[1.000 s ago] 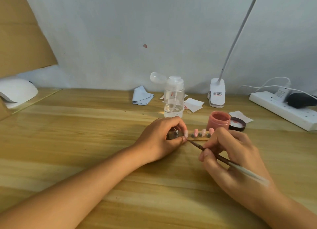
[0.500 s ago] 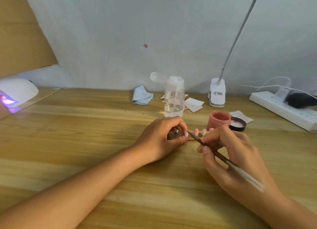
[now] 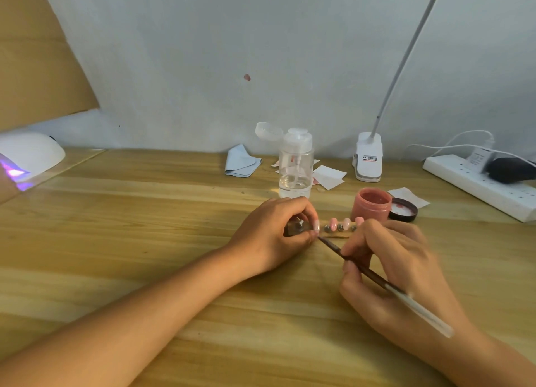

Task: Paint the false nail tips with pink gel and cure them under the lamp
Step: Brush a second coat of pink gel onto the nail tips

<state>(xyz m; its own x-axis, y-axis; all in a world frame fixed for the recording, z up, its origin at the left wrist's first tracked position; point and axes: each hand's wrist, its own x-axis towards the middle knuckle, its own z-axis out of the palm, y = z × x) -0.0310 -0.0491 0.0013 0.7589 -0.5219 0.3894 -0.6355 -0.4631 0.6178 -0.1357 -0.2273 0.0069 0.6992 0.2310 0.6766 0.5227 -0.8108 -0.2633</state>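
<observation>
Now | left hand (image 3: 272, 233) pinches stand (image 3: 338, 232) | right hand (image 3: 397, 265) pinches brush (image 3: 374, 277) | jar (image 3: 372, 209): pink gel (image 3: 374, 198) | bottle (image 3: 295, 160): clear liquid (image 3: 295, 185)

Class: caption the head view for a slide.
Left hand grips the nail-tip holder; right hand holds a brush to the row of pink tips, open gel jar behind.

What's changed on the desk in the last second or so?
The curing lamp at the far left has come on: dark a second ago, it now glows purple. The brush in the right hand raised its tip slightly, then brought it back to the left end of the nail tip holder. Nothing was picked up or let go. The left hand still grips that holder; the pink gel jar stays open.
</observation>
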